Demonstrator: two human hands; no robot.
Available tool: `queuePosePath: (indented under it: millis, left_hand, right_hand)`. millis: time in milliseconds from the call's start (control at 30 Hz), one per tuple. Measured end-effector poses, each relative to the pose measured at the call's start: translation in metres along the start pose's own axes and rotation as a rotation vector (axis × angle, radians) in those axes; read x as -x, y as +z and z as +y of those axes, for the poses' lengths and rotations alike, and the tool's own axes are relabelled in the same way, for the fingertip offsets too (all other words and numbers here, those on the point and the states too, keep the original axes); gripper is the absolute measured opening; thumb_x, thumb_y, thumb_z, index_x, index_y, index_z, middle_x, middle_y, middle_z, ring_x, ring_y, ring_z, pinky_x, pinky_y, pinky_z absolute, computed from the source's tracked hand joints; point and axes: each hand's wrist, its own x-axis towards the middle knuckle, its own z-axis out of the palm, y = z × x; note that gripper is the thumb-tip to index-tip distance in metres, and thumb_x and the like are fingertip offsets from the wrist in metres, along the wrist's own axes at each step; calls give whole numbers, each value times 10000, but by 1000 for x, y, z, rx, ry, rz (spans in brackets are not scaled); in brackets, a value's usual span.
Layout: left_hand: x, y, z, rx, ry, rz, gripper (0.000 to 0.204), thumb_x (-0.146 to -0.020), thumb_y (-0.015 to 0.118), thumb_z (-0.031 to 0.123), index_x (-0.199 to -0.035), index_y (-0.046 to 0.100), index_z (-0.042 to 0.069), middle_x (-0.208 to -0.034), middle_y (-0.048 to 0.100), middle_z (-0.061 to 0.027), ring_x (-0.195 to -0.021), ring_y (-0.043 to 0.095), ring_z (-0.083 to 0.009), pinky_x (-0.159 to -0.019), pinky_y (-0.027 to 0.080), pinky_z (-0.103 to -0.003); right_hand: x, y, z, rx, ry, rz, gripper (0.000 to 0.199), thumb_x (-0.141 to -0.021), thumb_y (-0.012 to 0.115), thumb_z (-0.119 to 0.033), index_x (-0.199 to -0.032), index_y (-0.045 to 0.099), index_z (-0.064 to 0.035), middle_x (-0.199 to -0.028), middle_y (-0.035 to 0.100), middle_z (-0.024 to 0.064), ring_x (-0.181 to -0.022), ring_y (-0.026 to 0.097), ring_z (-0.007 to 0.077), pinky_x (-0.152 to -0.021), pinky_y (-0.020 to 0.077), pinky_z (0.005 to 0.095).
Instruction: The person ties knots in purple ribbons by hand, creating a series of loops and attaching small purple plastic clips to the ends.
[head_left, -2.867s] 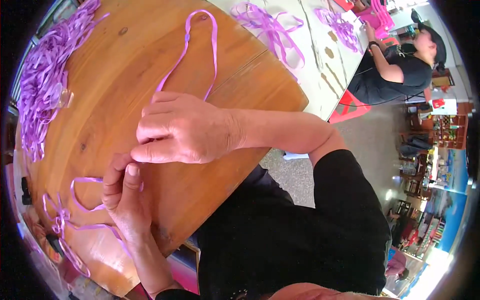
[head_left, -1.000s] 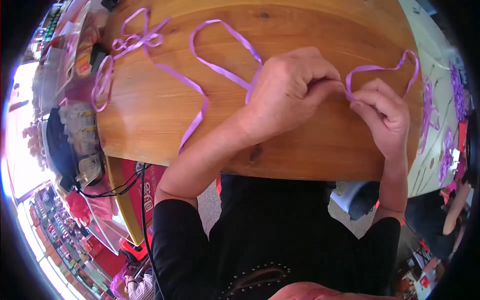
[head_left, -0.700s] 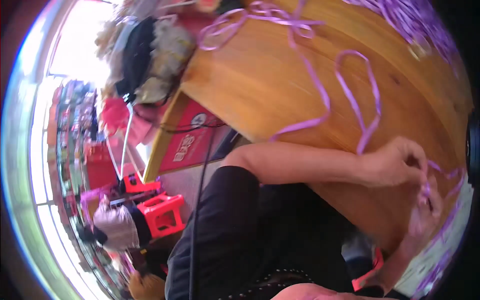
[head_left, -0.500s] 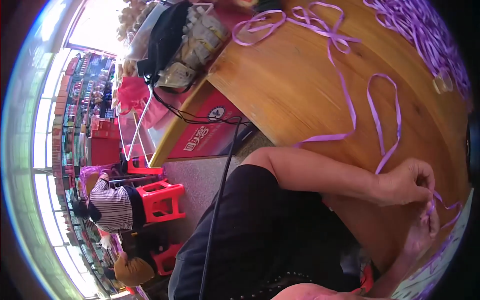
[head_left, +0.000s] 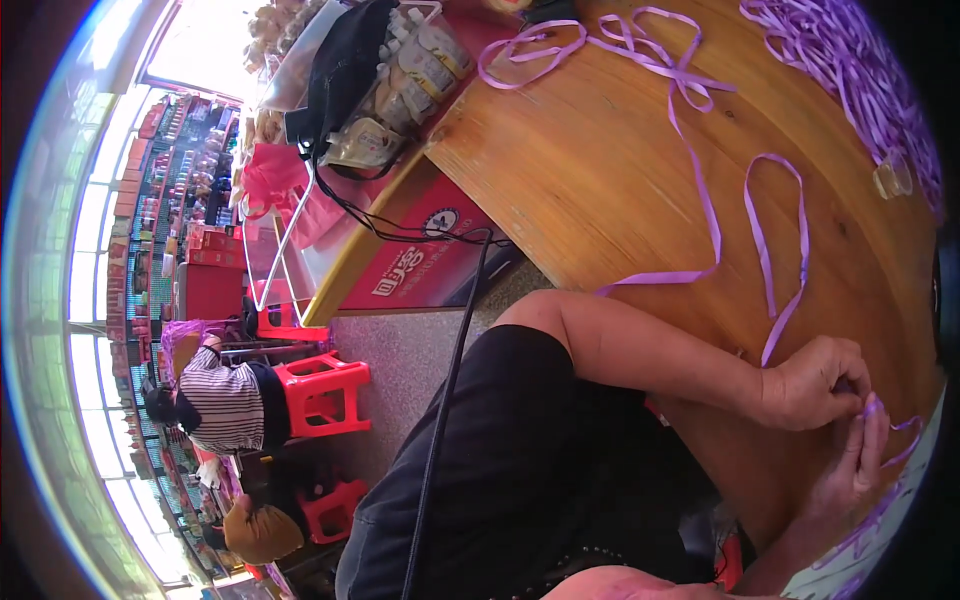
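At the right edge of the wooden table, my left hand is closed in a pinch on a purple ribbon. My right hand meets it just below, its thumb and fingers pressed together on the same strip. A small loop of ribbon stands out to the right of the fingertips. From the left hand, the ribbon runs back across the table in a long bend. What lies between the touching fingertips is too small to make out.
A heap of purple ribbon lies at the upper right beside a small clear plastic piece. Packed pouches and a black bag stand at the upper left. A black cable hangs across my leg. Two people sit near red stools.
Both hands stay together at the ribbon, with the right hand's fingers now straighter and pointing up toward the left. The whole view has shifted slightly.
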Motion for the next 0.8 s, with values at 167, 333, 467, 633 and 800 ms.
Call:
queuePosePath:
  millis: [167,333,467,633,800]
  left_hand:
    - [5,-1,4,114,-50,-35,120,-679,706,63,-753,627,10,-742,576,-116,-732,579,-241,-624,470,-325]
    - [5,-2,5,135,-114,-10,132,-651,721,88,-680,625,1,-724,574,-117,-699,582,-230,-598,464,-307]
    - [3,-2,3,-95,59,-19,137,-600,724,82,-644,617,10,-685,574,-133,-677,586,-268,-578,465,-331]
    - [1,-3,1,-102,-21,-66,167,-617,737,108,-645,599,18,-704,582,-119,-702,586,-264,-613,462,-352]
    - [1,-3,2,102,-36,-71,155,-653,721,104,-663,596,13,-693,573,-121,-674,573,-252,-599,455,-349]
  right_hand:
    - [-4,-2,-11,13,-177,69,237,-890,515,4,-1110,599,27,-1118,586,147,-1021,572,246,-880,476,312]
    - [0,6,-11,129,-275,110,234,-866,559,9,-1093,600,43,-1060,612,132,-921,612,228,-791,512,276]
    - [18,14,5,-10,-143,125,298,-892,513,-1,-1189,524,12,-1036,539,129,-971,523,247,-853,425,327]
    - [19,14,3,-237,128,106,316,-902,491,-4,-1218,482,-1,-1201,493,116,-1107,472,223,-954,378,324]
    - [-1,3,-19,-758,273,-2,317,-927,426,-31,-1234,470,35,-1209,514,149,-1120,505,235,-974,383,308]
